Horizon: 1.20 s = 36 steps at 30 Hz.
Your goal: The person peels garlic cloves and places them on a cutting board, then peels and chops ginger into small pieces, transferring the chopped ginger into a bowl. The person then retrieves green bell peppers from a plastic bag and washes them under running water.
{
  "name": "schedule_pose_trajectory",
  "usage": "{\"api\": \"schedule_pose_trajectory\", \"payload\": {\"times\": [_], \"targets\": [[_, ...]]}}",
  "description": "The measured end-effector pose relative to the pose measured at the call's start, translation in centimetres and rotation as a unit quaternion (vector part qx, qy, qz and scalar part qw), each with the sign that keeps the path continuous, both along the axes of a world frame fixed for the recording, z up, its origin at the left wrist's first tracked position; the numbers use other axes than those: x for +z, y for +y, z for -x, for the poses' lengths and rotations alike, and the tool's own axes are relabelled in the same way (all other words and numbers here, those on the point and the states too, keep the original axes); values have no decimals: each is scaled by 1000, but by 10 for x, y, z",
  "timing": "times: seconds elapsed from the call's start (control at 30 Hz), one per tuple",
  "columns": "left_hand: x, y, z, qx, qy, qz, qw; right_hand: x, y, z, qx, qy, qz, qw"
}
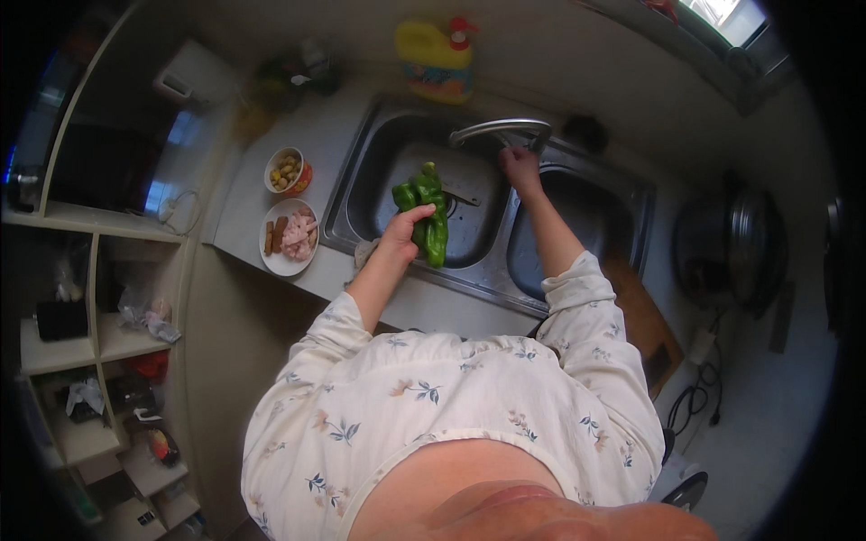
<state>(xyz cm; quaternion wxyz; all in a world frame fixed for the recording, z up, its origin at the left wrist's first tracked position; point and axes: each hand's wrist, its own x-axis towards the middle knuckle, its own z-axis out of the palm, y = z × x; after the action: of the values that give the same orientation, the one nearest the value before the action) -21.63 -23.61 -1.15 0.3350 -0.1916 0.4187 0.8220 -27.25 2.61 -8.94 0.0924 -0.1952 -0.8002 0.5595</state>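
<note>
Over the left basin of the double steel sink (pixel 505 284), my left hand (pixel 408 230) is closed around several long green peppers (pixel 434 230), its thumb lying across them. Beyond the divider between the basins, my right hand (pixel 520 169) is closed at the base of the faucet (pixel 496 129); its fingers partly hide the part they grip. The curved spout points over the left basin, and I cannot make out whether water runs. Behind the peppers, a flat, pale, blade-like piece (pixel 462 192) lies in the basin near the drain.
Left of the sink stand a bowl of small yellowish-brown pieces (pixel 285 169) and a white plate (pixel 290 268) with pink meat and brown sticks. A yellow pump bottle (pixel 435 61) is behind the sink. To the right are a wooden board (pixel 642 316) and a pan (pixel 756 248).
</note>
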Motion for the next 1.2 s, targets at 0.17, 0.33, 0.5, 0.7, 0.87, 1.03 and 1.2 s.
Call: {"api": "schedule_pose_trajectory", "payload": {"times": [0.17, 0.33, 0.5, 0.7, 0.87, 1.03, 1.2], "targets": [[-15, 18, 32, -20, 63, 37, 997, 30, -18, 24, 12, -2, 38, 999], [-29, 35, 60, -120, 174, 173, 962, 84, -48, 12, 247, -145, 131, 949], [-53, 48, 76, -212, 377, 290, 854, 89, -49, -3, 235, -96, -61, 965], [-58, 56, 72, -69, 173, 263, 947, 84, -57, -31, 121, 64, -80, 987], [-40, 61, 75, 52, -146, -199, 968, 86, -93, -51, 115, 97, -24, 988], [-32, 70, 82, 135, -179, -204, 953, 87, -95, -50, 122, 120, -7, 985], [-29, 74, 81, 87, -148, -171, 970, 95, -94, -53, 135, 68, -28, 988]]}}
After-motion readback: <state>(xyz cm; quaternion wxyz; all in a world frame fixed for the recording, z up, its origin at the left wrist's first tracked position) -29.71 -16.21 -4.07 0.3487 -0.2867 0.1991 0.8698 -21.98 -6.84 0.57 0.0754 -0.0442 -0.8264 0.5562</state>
